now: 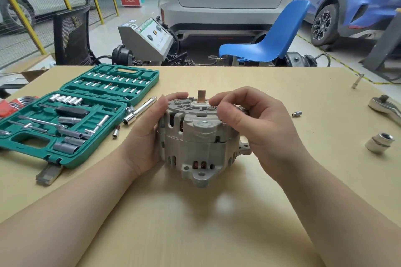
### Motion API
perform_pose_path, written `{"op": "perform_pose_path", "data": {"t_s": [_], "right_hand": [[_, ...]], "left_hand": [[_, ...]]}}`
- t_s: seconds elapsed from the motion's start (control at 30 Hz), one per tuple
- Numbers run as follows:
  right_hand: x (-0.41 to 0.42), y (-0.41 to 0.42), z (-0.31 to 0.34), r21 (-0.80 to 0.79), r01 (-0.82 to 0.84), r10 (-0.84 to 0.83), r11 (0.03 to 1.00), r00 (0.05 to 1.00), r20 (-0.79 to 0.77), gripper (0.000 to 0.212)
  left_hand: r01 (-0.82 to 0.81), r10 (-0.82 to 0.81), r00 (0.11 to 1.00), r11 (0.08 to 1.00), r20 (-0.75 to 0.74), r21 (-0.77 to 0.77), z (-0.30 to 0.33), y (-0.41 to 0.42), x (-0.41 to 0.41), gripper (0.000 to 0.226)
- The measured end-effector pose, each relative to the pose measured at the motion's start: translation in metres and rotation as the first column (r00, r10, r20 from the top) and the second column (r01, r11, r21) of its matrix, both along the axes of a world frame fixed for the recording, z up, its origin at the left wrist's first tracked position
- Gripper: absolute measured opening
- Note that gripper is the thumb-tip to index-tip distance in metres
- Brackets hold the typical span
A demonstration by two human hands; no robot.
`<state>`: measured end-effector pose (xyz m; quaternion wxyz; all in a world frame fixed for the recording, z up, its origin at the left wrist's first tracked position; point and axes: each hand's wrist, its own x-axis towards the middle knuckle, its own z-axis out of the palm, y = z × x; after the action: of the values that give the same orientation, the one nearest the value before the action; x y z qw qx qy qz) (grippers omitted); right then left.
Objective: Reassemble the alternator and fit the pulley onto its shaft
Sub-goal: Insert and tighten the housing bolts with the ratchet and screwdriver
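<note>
The grey cast-aluminium alternator, copper-coloured shaft end upward, is stood mid-way on the pale wooden table. Its side is gripped by the left hand; its top rim is touched by the right hand's curled fingers. An open green socket-set case is seen left.

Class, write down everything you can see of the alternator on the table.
The alternator is a grey cast-metal housing in two halves, slotted so copper windings show, with mounting ears at the front and right. It stands on the table, a copper-coloured shaft end pointing up. The left hand holds its left side; the right hand curls over its top right.
</note>
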<state>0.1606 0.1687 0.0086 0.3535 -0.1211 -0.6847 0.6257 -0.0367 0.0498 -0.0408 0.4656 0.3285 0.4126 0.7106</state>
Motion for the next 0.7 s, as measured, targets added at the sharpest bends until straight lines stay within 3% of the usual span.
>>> {"op": "perform_pose_path", "data": {"t_s": [0.07, 0.13, 0.2, 0.23, 0.33, 0.43, 0.6, 0.7], "right_hand": [[0.003, 0.012, 0.003, 0.021, 0.114, -0.114, 0.993, 0.994, -0.006, 0.024], [0.008, 0.035, 0.006, 0.044, 0.34, -0.34, 0.94, 0.941, -0.01, 0.022], [0.012, 0.06, 0.005, 0.152, 0.523, -0.539, 0.839, 0.837, 0.093, 0.014], [0.013, 0.071, 0.002, 0.262, 0.529, -0.581, 0.807, 0.79, 0.196, 0.011], [0.01, 0.08, -0.015, 0.509, 0.218, -0.522, 0.833, 0.615, 0.591, 0.017], [0.006, 0.076, -0.03, 0.576, -0.014, -0.503, 0.817, 0.469, 0.726, 0.029], [0.005, 0.086, -0.033, 0.659, -0.027, -0.571, 0.752, 0.474, 0.671, 0.016], [0.008, 0.09, -0.029, 0.635, 0.213, -0.588, 0.743, 0.661, 0.466, 0.013]], "left_hand": [[-0.065, 0.065, 0.997, 0.998, -0.032, -0.016, 0.0, 0.003, 0.006, 0.062], [-0.097, 0.096, 0.995, 0.995, -0.022, -0.013, -0.001, 0.003, 0.008, 0.051], [-0.113, 0.112, 0.994, 0.994, -0.017, -0.006, -0.001, 0.003, 0.009, 0.049], [-0.12, 0.12, 0.993, 0.993, -0.02, -0.008, 0.0, 0.003, 0.009, 0.048], [-0.135, 0.134, 0.99, 0.991, -0.032, -0.02, 0.001, 0.002, 0.01, 0.046], [-0.144, 0.144, 0.989, 0.989, -0.033, -0.022, 0.002, 0.002, 0.01, 0.047], [-0.172, 0.17, 0.983, 0.985, -0.063, -0.026, 0.003, 0.002, 0.014, 0.047], [-0.22, 0.216, 0.969, 0.975, -0.116, -0.023, 0.003, 0.001, 0.014, 0.05]]}}
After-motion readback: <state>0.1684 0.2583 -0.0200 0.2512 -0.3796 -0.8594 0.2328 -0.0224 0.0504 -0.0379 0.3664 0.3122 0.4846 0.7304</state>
